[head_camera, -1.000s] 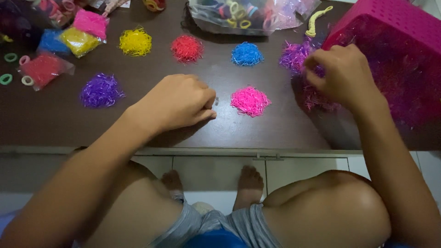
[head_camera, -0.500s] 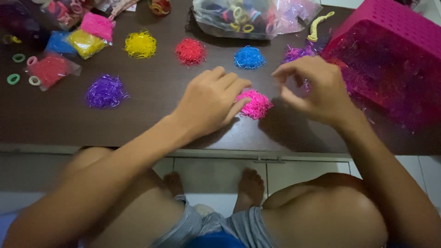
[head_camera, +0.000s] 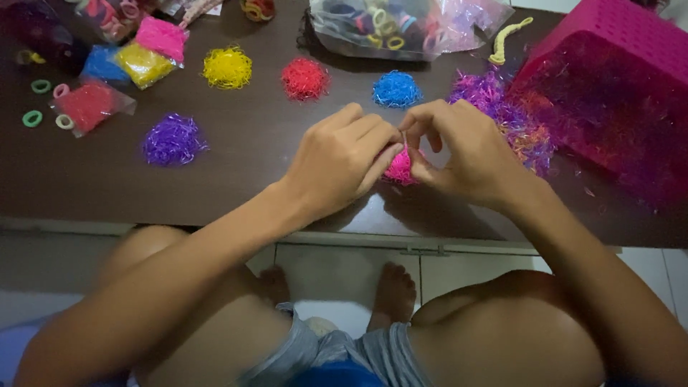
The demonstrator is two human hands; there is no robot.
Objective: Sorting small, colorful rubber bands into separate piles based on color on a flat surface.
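Note:
My left hand (head_camera: pixel 342 159) and my right hand (head_camera: pixel 459 152) meet over a small pink pile of tiny elastic bands (head_camera: pixel 399 167) on the dark brown table (head_camera: pixel 236 179). Fingertips of both hands pinch together right above the pile, holding something very small that I cannot make out clearly, likely a band. The pile is mostly hidden under the hands. A mixed heap of purple and multicoloured bands (head_camera: pixel 502 115) lies just right of my right hand.
Separate piles lie behind: yellow (head_camera: pixel 227 67), red (head_camera: pixel 304 78), blue (head_camera: pixel 396 89), and purple (head_camera: pixel 172 140) at left. Small filled bags (head_camera: pixel 89 104) and loose rings sit far left. A clear bag of hair ties (head_camera: pixel 387 25) is at the back, a pink basket (head_camera: pixel 609 86) at right.
My right hand came from the pink basket side leftward to the pink pile. My left hand shifted right, and both hands now pinch together above the pile.

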